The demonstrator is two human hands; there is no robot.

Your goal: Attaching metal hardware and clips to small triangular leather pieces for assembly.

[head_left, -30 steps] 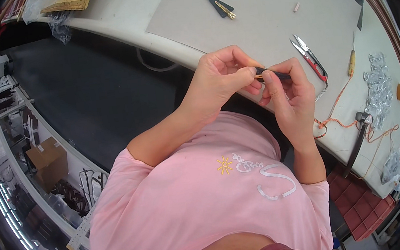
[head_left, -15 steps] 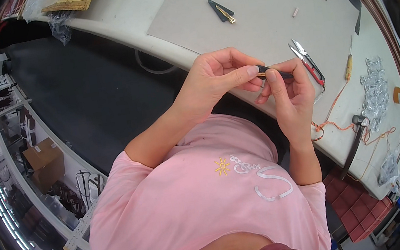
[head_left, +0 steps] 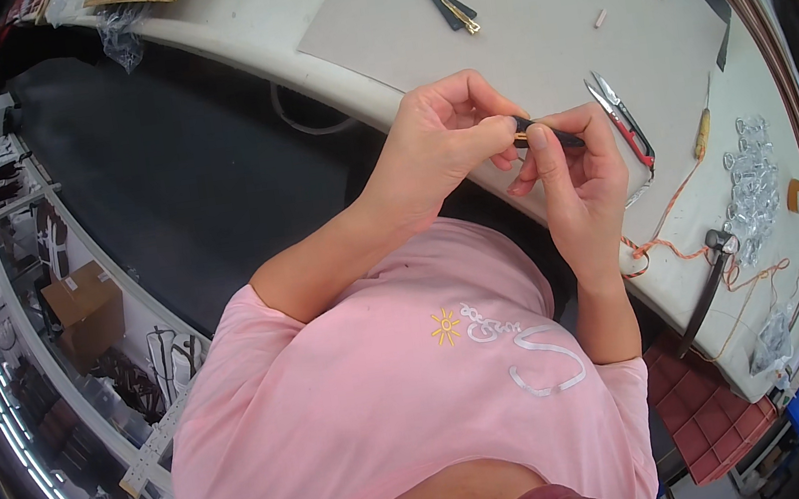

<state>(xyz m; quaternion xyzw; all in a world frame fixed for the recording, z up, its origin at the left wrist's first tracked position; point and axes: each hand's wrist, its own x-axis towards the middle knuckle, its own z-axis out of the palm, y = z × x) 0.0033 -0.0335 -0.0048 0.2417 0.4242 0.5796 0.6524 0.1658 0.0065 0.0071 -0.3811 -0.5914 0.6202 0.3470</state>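
Between my two hands, over the table's near edge, is a black hair clip [head_left: 567,138] with a bit of gold metal showing. My left hand [head_left: 446,142] pinches its left end, the thumb bent over the gold part. My right hand [head_left: 582,165] grips the right end between thumb and fingers. Much of the clip is covered by my fingertips. Farther off on the grey sheet [head_left: 371,36] lies another black, triangular hair clip [head_left: 455,12] with a gold metal clip on it. Thread snips [head_left: 628,127] with red and black handles rest just right of my right hand.
An awl [head_left: 702,135] with a yellow handle, orange cord [head_left: 666,245], a hammer [head_left: 718,242] and a cluster of clear plastic pieces [head_left: 751,178] lie on the right. Long brown rods [head_left: 765,50] line the far right. A red crate [head_left: 719,414] stands below the table's edge.
My left thumb has bent more over the clip's end, and my left hand sits slightly higher. Both hands keep their hold. The whole view has shifted a little.
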